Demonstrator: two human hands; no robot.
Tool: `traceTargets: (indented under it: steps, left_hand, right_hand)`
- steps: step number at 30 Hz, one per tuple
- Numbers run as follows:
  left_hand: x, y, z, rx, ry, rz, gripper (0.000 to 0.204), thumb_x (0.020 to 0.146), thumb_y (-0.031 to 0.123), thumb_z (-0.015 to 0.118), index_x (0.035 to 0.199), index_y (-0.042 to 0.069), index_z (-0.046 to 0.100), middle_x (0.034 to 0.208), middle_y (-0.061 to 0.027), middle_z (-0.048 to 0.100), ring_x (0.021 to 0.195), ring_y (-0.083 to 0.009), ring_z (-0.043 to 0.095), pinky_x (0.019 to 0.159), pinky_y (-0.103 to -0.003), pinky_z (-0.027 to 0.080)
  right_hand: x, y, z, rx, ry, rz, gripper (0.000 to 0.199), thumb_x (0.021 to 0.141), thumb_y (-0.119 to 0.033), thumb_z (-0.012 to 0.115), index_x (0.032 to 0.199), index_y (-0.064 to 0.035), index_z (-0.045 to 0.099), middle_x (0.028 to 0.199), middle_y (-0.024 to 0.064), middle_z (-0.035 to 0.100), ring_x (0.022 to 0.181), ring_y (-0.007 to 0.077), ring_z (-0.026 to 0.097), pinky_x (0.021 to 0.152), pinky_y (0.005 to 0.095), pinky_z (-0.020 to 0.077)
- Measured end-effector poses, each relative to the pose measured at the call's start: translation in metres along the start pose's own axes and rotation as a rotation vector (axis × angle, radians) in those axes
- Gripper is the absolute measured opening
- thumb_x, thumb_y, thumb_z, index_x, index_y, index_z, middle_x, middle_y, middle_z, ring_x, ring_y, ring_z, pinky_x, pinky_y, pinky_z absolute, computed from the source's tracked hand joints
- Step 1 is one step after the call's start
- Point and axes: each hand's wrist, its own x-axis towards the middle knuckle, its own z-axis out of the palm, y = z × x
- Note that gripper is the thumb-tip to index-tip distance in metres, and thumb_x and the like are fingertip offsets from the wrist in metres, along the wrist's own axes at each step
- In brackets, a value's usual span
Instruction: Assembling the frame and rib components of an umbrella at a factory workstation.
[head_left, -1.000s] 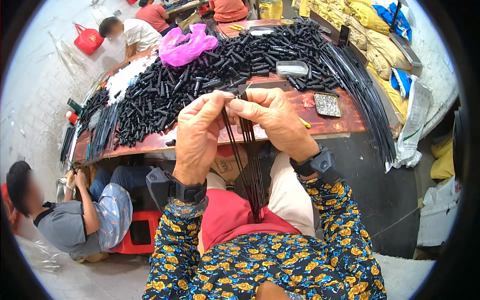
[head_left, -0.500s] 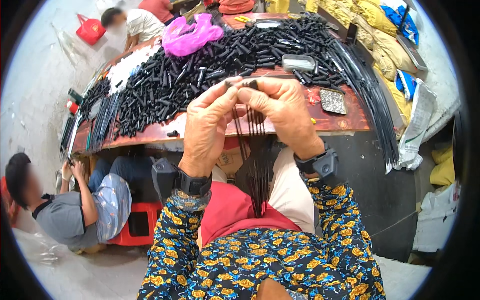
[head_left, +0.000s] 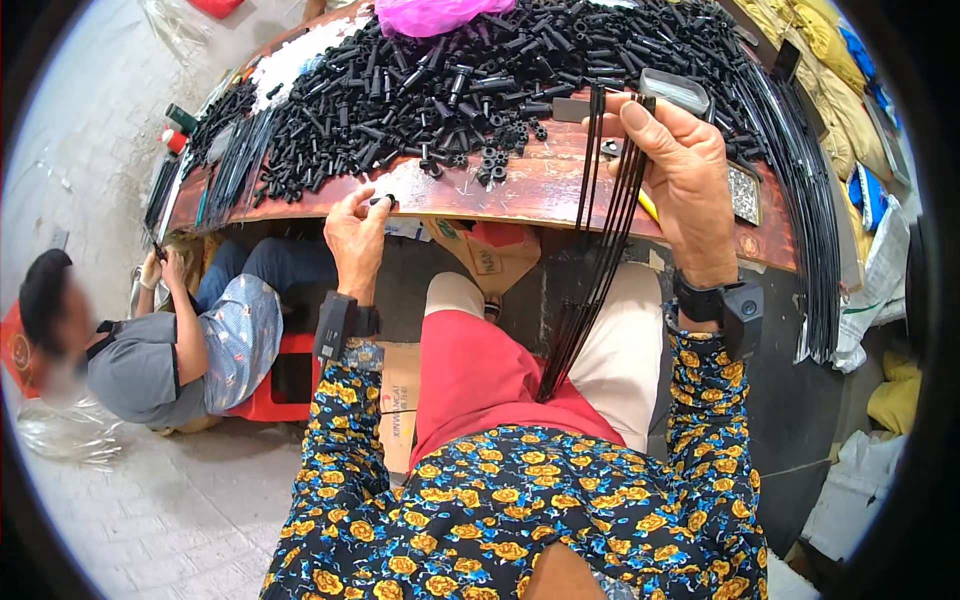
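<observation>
Fingers of the right hand (head_left: 694, 190) pinch thin black rods (head_left: 598, 262) hanging right of the frame's centre; upper left of centre, the left hand (head_left: 353, 245) touches a small black piece (head_left: 388, 202) at the table (head_left: 530, 186) edge, gripped or not I can't tell

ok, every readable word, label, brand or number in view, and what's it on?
Wording not copied, places only:
Cardboard, lower left of centre: dark lettering, large enough to read.
Brown carton, upper middle: dark lettering, partly legible.
White sack, far right: green marks, too blurred to read.
Anything else: too small or blurred.
</observation>
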Motion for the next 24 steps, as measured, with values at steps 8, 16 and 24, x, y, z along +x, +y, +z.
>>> traceTargets:
  steps: [8,16,24]
  left_hand:
    - [0.035,0.006,0.032,0.196,-0.134,0.075,0.019,0.076,0.017,0.066,0.086,0.003,0.074,0.073,-0.0122,0.070,0.068,-0.0224,0.068,0.066,-0.033,0.051]
    - [0.036,0.021,0.049,0.051,-0.171,0.055,0.022,0.079,0.010,0.067,0.099,0.001,0.072,0.071,-0.0084,0.070,0.062,-0.0133,0.063,0.061,-0.028,0.049]
    - [-0.008,0.029,0.069,-0.207,-0.070,0.284,0.018,0.080,0.005,0.069,0.097,0.002,0.068,0.084,-0.0059,0.062,0.072,-0.0133,0.061,0.063,-0.027,0.048]
  right_hand:
    - [-0.007,-0.008,-0.006,-0.016,0.043,0.023,0.019,0.090,-0.020,0.068,0.097,-0.0023,0.071,0.084,0.0057,0.071,0.067,0.0051,0.064,0.057,0.0179,0.0510]
    - [-0.012,-0.012,-0.010,-0.037,0.053,-0.013,0.020,0.091,-0.020,0.067,0.097,-0.0013,0.071,0.084,0.0053,0.071,0.069,0.0050,0.064,0.058,0.0187,0.0516]
    - [-0.011,-0.008,-0.013,-0.043,-0.032,-0.028,0.024,0.095,-0.015,0.061,0.110,0.0031,0.065,0.096,0.0127,0.071,0.081,0.0119,0.069,0.063,0.0225,0.0586]
